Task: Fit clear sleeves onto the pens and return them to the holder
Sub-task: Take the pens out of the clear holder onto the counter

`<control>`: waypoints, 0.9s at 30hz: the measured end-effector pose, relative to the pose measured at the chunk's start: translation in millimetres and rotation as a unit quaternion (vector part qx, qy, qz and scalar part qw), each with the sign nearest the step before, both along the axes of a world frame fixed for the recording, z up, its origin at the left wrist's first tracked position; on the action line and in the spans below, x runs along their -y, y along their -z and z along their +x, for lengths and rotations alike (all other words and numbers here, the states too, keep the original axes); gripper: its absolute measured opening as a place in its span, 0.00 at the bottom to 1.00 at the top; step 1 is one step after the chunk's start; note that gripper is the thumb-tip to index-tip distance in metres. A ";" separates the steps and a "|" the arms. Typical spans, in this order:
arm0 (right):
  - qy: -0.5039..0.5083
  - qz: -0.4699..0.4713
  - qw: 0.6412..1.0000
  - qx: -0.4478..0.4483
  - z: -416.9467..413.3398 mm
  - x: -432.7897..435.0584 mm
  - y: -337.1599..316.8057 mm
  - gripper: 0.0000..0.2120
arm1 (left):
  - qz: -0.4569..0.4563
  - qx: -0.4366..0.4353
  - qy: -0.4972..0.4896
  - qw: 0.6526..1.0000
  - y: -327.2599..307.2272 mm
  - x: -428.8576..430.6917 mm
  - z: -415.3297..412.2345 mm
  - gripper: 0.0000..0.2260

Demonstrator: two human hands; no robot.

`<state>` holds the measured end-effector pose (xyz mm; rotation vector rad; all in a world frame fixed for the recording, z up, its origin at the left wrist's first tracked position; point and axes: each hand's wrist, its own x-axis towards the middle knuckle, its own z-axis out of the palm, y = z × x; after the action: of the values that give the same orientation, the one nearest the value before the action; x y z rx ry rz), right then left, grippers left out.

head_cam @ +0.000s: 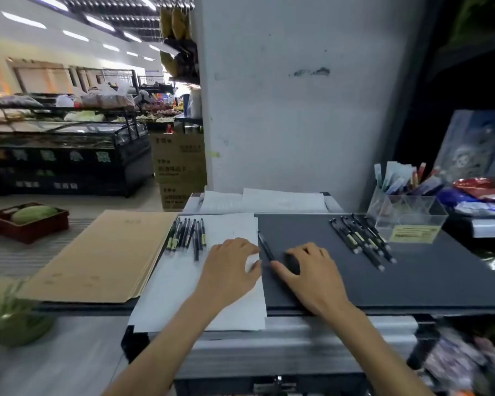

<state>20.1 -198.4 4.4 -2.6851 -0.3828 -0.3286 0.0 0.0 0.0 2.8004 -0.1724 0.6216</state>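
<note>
Worktop of flat dark grey material (397,281) spans the middle and right of the view. A stack of brown cardboard sheets (103,252) lies on its left end, and a white paper sheet (235,224) lies just right of the stack, its near edge hanging over the front of the worktop.

Both bare forearms reach forward from the bottom of the view, palms down. The left hand (229,264) rests flat on the white paper sheet, fingers loosely spread and the thumb stretched to the right; it holds nothing. The right hand (309,270) rests on the dark worktop with its fingers slightly curled downward and the thumb reaching left; it grips nothing that shows.

A clear acrylic holder (409,221) stands at the far right of the worktop, with coloured packets sticking up from it. Just left of it a right row of black pens (360,238) lies side by side, long axes slanting from far left to near right. A left bunch of black pens (186,234) lies on the far part of the paper, long axes running roughly away from the person.

A single black pen (265,247) lies flat between the two hands, beside the paper's right edge, its long axis running from far left to near right. Its near end lies just by the right thumb; whether they touch cannot be told.
</note>
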 end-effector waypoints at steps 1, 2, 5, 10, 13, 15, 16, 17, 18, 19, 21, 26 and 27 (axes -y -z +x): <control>0.005 0.005 1.000 0.007 0.5 -3.0 -0.3 0.29 | -0.004 0.002 0.006 1.000 2.3 -1.6 0.5 0.15; 0.020 0.004 1.000 0.008 1.6 -6.5 -2.0 0.28 | -0.011 0.003 0.010 1.000 3.1 -2.1 1.9 0.15; 0.032 0.015 0.999 0.020 5.3 -17.0 -5.6 0.22 | -0.025 0.021 0.013 0.999 7.9 -3.0 4.9 0.16; 0.042 0.015 0.998 0.042 11.2 -23.4 0.1 0.10 | -0.080 0.053 0.016 0.995 12.8 -6.3 9.0 0.14; 0.067 0.011 0.996 0.052 14.7 -21.3 1.9 0.09 | -0.126 0.085 0.007 0.988 11.3 -6.7 8.8 0.10; 0.075 0.010 0.996 0.047 15.6 -18.7 0.2 0.08 | -0.146 0.097 0.000 0.985 9.8 -6.2 7.2 0.09; 0.077 0.016 0.996 0.051 16.9 -17.5 0.0 0.07 | -0.152 0.095 -0.006 0.984 9.4 -6.4 6.8 0.09; 0.077 0.031 0.995 0.054 17.0 -17.7 -1.3 0.07 | -0.160 0.092 -0.013 0.983 8.7 -6.5 5.7 0.09; 0.073 0.064 0.994 0.057 17.2 -18.6 -2.9 0.06 | -0.173 0.089 -0.021 0.981 7.0 -6.6 4.9 0.08; 0.062 0.116 0.990 0.056 16.9 -21.3 -5.0 0.05 | -0.197 0.087 -0.030 0.976 5.1 -7.4 4.9 0.07; 0.024 0.242 0.970 0.018 15.5 -31.5 -9.9 0.03 | -0.291 0.074 -0.046 0.953 0.7 -10.5 5.6 0.12; -0.120 0.368 0.915 -0.118 3.3 -66.9 -18.7 0.05 | -0.539 0.078 -0.031 0.838 -5.1 -25.4 6.7 0.14; -0.136 0.361 0.915 -0.122 2.2 -72.7 -20.4 0.05 | -0.559 0.090 -0.037 0.823 -5.6 -26.7 6.3 0.13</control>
<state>22.3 -125.7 24.8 -1.8870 -0.4440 -0.0281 6.3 26.7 5.6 1.6062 0.2165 0.6887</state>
